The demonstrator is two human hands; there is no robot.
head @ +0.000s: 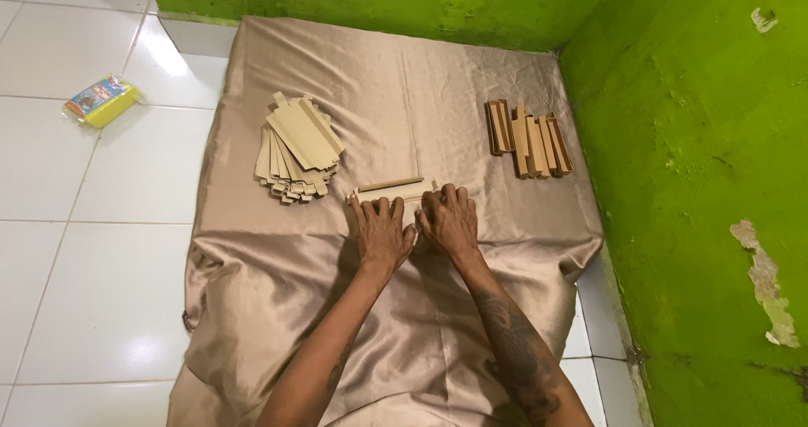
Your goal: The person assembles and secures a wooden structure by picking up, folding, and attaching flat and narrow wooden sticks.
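Both hands, left and right, press spread-fingered grips on one cardboard piece, between two stacks.

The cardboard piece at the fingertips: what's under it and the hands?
Under the cardboard piece lies only the shiny tan cloth. Left hand and right hand press flat on it, fingertips on its near edge. What the cloth covers is hidden.

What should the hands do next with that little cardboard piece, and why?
Probably press the fold flat and finish shaping it. Both the left hand and right hand lie palm down on the half-folded cardboard piece, with one flap standing up. The flat blanks wait on the left; the folded boxes lie on the right of the satin cloth.
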